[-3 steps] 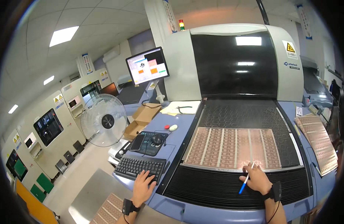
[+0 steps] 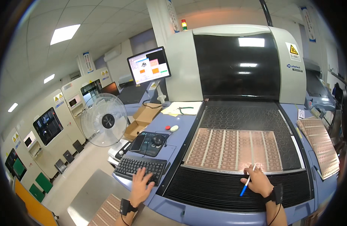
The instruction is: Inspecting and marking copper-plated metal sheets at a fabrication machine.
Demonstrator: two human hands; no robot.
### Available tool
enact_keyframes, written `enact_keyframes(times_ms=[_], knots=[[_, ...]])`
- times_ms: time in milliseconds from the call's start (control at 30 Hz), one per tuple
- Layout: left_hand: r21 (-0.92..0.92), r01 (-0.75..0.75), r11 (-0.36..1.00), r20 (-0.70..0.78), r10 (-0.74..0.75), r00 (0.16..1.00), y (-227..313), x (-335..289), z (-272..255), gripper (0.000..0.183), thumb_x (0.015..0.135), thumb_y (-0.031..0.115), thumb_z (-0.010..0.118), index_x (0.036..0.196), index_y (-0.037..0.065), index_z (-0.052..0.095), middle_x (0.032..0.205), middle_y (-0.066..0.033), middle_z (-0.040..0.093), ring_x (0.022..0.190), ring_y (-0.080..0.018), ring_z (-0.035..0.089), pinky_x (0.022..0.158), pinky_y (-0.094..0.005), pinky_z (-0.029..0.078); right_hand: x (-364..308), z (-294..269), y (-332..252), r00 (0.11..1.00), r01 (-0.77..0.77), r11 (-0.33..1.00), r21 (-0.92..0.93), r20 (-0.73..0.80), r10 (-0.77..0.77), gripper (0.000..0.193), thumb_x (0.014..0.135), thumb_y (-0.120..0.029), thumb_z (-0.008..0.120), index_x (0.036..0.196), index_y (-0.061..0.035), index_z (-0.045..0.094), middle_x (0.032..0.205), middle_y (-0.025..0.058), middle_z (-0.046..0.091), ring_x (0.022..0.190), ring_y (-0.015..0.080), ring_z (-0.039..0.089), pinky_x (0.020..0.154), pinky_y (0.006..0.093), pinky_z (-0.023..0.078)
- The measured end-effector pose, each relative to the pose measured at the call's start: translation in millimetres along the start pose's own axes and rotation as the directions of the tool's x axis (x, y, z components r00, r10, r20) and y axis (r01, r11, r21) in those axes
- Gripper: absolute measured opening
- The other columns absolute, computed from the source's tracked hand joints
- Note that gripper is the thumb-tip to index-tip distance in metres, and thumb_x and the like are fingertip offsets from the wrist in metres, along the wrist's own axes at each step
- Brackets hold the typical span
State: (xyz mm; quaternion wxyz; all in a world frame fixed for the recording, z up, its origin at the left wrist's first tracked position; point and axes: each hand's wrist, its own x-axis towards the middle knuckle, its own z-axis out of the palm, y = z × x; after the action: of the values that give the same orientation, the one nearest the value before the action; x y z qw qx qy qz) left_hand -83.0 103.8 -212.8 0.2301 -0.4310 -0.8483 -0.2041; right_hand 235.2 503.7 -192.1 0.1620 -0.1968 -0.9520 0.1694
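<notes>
Barely anything has shifted since the picture a tenth of a second ago: both hands sit where they did, so the work is holding at one spot on the panel rather than moving along.

The right hand (image 2: 259, 181) is curled around a blue-and-white pen (image 2: 247, 181), its white tip touching the near edge of the copper circuit panel (image 2: 233, 148), which lies flat on the dark perforated bed of the inspection machine (image 2: 237, 60), right of centre in the scene. The pen's blue end points back toward the near side.

The left hand (image 2: 140, 184) lies open, fingers spread, resting on the near right part of the black keyboard (image 2: 140, 168) and gripping nothing.

Farther left sit a mouse (image 2: 158, 140) on its pad, a monitor (image 2: 149, 65) on its arm, and a white floor fan (image 2: 104, 119). Another copper panel (image 2: 319, 145) rests at the far right.
</notes>
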Motion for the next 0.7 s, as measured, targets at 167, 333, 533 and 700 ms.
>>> enact_keyframes(times_ms=[167,333,533,700], knots=[[-0.117,0.194,0.974,-0.115,-0.208,0.971,-12,0,-15,0.054,0.091,0.028,0.07,0.135,-0.001,0.057,0.147,-0.0271,0.047,0.129,-0.0443,0.05,0.107,-0.0452,0.042,4,-4,-7,0.999,0.042,0.999,-0.019,0.019,-0.042,0.039,0.09,-0.029,0.073,0.114,-0.0006,0.062,0.11,0.0237,0.063,0.108,0.0452,0.059,0.095,0.0516,0.048],[-0.306,0.093,0.948,-0.342,-0.2,0.918,22,-19,-13,0.01,0.079,0.005,0.08,0.087,0.002,0.074,0.086,-0.0123,0.074,0.08,-0.03,0.07,0.074,-0.0365,0.054,0,-7,-2,0.997,-0.08,0.977,0.196,0.021,0.077,0.037,0.088,-0.014,0.072,0.119,0.0025,0.058,0.117,0.0257,0.063,0.111,0.0441,0.059,0.096,0.0512,0.047],[-0.391,-0.059,0.918,-0.143,0.003,0.99,49,-16,-65,0.003,0.081,0.009,0.077,0.08,0.007,0.075,0.081,-0.01,0.074,0.074,-0.0282,0.07,0.068,-0.0355,0.053,-3,-35,-5,0.962,-0.039,0.969,0.244,-0.254,0.103,0.042,0.101,-0.019,0.058,0.134,0.0063,0.056,0.125,0.0299,0.065,0.118,0.036,0.064,0.101,0.0399,0.047],[-0.363,-0.214,0.907,-0.163,0.165,0.973,49,44,-167,0.035,0.103,0.026,0.056,0.097,-0.003,0.074,0.092,-0.0125,0.075,0.084,-0.0198,0.07,0.077,-0.0313,0.054,-23,-137,-40,0.977,-0.043,0.999,-0.01,-0.209,0.04,0.048,0.104,-0.036,0.053,0.133,0.0013,0.06,0.132,0.0174,0.065,0.123,0.0274,0.061,0.106,0.0378,0.045]])
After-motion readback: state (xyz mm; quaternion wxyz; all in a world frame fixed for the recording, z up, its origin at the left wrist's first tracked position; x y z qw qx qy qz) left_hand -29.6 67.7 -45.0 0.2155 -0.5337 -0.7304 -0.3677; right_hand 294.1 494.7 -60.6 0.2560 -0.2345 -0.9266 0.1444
